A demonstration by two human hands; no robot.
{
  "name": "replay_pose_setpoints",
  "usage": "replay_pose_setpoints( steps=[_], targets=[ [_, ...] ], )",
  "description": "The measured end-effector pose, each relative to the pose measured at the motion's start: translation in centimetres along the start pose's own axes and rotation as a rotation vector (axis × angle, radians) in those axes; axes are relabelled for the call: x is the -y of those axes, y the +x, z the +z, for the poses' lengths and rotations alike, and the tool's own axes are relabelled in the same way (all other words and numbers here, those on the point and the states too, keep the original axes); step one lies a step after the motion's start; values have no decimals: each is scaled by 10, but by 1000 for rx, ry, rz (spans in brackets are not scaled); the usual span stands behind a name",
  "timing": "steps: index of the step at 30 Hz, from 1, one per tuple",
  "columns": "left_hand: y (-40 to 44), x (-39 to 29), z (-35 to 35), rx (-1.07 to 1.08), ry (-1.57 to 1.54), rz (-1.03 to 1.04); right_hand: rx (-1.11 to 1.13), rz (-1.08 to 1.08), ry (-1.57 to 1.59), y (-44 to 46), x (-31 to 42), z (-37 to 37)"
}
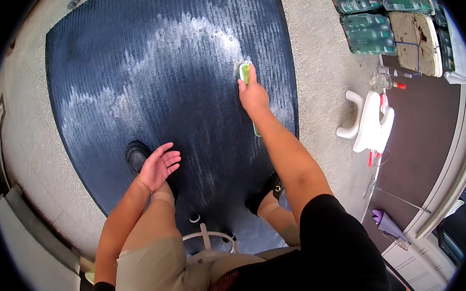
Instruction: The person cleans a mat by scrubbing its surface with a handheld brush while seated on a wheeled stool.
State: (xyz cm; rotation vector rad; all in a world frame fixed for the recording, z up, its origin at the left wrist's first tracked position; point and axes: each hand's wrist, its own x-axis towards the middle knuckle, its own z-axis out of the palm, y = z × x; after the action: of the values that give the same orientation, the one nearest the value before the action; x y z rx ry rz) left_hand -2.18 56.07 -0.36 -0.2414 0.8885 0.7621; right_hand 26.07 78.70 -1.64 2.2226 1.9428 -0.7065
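My right hand (254,96) is closed around a green and white scrubbing brush (245,72). Its head touches a dark blue ribbed mat (182,105), and its green handle end shows below the wrist. White suds (197,32) streak the mat in a wavy band to the left of the brush. My left hand (159,166) is open and holds nothing; its fingers are spread above my left knee, near a black shoe (136,155). The bristles are hidden under the brush head.
Packs of green bottles (369,34) stand at the upper right beside a worn pale board (418,43). A white plastic stool (370,122) lies on the rough floor (321,97) to the right, near a clear bottle with a red cap (399,86). A round-framed seat (211,235) is beneath me.
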Motion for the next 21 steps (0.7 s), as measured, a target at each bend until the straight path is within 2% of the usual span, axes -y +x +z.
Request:
replay_pose_setpoints(
  steps=[1,4,8,11,17,20,21],
  targets=[
    [0,-1,2,5,1,11,-46,7,1,21,11,-2],
    [1,1,-1,0,12,0,-56,38,58,6,15,-3],
    [2,-2,0,-4,-14,1,127,-37,106,-102,-50,32],
    [-3,-1,1,17,-24,6,160,-37,1,-113,-50,27],
    [2,-1,3,-19,6,1,59,-84,-30,16,41,1],
    [1,1,3,-45,28,-11,17,-25,40,14,44,4],
    [3,-1,3,-48,31,-11,79,-21,37,-7,33,4]
  ],
)
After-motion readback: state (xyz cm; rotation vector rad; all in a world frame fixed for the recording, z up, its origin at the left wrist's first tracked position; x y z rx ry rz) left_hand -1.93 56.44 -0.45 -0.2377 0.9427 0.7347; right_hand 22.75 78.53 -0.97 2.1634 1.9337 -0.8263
